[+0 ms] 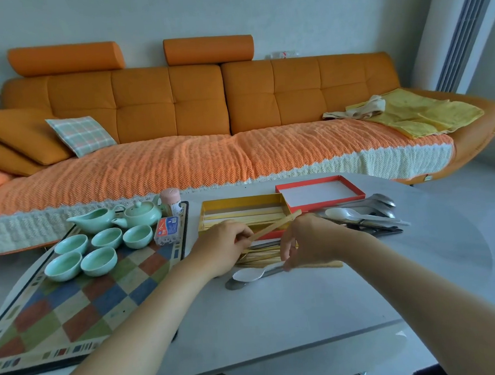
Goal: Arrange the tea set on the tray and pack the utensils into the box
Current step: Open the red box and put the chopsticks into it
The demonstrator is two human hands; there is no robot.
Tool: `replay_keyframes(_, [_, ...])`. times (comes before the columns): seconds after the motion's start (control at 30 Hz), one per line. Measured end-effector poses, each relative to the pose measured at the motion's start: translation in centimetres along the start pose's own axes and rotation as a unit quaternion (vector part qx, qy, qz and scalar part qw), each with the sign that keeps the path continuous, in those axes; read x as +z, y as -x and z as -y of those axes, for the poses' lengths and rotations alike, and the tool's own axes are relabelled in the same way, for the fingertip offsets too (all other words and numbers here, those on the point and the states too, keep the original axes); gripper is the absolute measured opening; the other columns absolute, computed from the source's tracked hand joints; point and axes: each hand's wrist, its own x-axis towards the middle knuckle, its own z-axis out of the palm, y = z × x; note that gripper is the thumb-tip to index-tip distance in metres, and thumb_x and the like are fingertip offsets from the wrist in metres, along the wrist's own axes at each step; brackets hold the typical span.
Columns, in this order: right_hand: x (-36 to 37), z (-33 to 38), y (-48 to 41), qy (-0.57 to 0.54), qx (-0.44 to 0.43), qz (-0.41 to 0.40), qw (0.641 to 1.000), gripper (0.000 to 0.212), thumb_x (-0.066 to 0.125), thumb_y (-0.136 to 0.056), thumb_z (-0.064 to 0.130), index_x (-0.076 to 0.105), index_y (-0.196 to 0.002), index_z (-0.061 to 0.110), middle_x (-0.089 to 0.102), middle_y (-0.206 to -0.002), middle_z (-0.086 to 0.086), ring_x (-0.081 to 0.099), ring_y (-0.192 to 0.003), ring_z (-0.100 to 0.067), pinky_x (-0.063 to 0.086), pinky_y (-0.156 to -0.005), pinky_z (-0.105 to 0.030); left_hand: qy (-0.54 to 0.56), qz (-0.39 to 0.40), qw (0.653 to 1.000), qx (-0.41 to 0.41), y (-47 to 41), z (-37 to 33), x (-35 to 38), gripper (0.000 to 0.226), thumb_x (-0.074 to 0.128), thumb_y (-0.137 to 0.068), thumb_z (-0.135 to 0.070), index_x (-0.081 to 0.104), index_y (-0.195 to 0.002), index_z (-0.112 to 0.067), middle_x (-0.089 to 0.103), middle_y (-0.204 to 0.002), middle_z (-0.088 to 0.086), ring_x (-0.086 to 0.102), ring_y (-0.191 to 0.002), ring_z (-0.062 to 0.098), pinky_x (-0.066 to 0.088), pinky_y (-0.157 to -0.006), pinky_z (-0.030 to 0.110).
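In front of an orange sofa [175,110], the grey table [279,309] carries the checked tray [72,313], where the teapot [142,215], pitcher [95,220] and five cups [105,238] already sit, so that half looks finished. The yellow box [212,205] holds only some chopsticks. The left hand [224,248] pinches a bamboo chopstick [276,225] just over it, and the right hand [309,241] seems to pinch a second chopstick [320,265] by the loose pile [260,256]; the spoons [360,212] remain unpacked.

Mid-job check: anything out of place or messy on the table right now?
Nothing spilled or broken. Loose chopsticks lie fanned on the table outside the yellow box, and two spoons sit apart from the main spoon pile.
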Motion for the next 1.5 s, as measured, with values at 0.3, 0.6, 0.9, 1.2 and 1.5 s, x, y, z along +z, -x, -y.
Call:
replay_keyframes(0.3, [-0.9, -0.5, -1.7, 0.077, -0.007, -0.267, 0.961, 0.014, 0.069, -0.085, 0.039, 0.064, -0.097, 0.034, 0.054, -0.095, 0.015, 0.052, -0.086, -0.011, 0.036, -0.063, -0.020, 0.001, -0.083, 0.996, 0.031, -1.2, 0.9, -1.8, 0.016, 0.060, -0.097, -0.021, 0.070, -0.109, -0.024, 0.053, -0.097, -0.012, 0.056, -0.091, 0.009, 0.040, -0.073, 0.021])
replay_keyframes(0.6, [0.1, -1.6, -6.7, 0.032, 0.019, -0.228, 0.973, 0.031, 0.046, -0.102, 0.009, 0.067, -0.123, 0.015, 0.056, -0.106, -0.003, 0.058, -0.087, -0.025, 0.052, -0.079, -0.038, -0.070, -0.169, 0.980, 0.073, -4.1, 3.2, -2.5, 0.021, 0.060, -0.095, -0.015, 0.072, -0.111, -0.023, 0.062, -0.102, -0.004, 0.054, -0.100, 0.020, 0.045, -0.083, 0.039])
replay_keyframes(0.9, [1.8, -1.9, -10.7, 0.032, 0.123, -0.182, 0.975, 0.042, 0.049, -0.095, 0.001, 0.069, -0.121, 0.028, 0.066, -0.117, 0.000, 0.060, -0.103, -0.021, 0.054, -0.087, -0.032, -0.150, 0.013, 0.989, 0.005, -4.3, 5.4, -0.9, 0.046, 0.034, -0.101, -0.051, 0.052, -0.139, -0.031, 0.054, -0.142, -0.004, 0.046, -0.129, 0.023, 0.030, -0.109, 0.040])
replay_keyframes(1.2, [1.8, -0.6, -10.2, -0.028, 0.068, -0.138, 0.988, 0.030, 0.045, -0.095, 0.025, 0.072, -0.083, 0.018, 0.061, -0.070, 0.005, 0.051, -0.058, -0.010, 0.045, -0.057, -0.028, -0.163, 0.047, 0.985, 0.013, -4.0, 5.0, -0.4, 0.054, 0.042, -0.096, -0.058, 0.052, -0.140, -0.029, 0.046, -0.142, -0.008, 0.040, -0.133, 0.022, 0.027, -0.111, 0.038])
replay_keyframes(1.5, [2.2, -0.7, -7.8, 0.032, 0.030, -0.133, 0.990, 0.036, 0.043, -0.100, 0.040, 0.074, -0.098, 0.022, 0.069, -0.098, 0.009, 0.061, -0.091, -0.012, 0.052, -0.082, -0.030, -0.167, 0.023, 0.984, 0.053, -3.0, 4.0, -0.2, 0.053, 0.053, -0.095, -0.046, 0.046, -0.143, -0.026, 0.045, -0.146, -0.006, 0.037, -0.135, 0.019, 0.026, -0.113, 0.038])
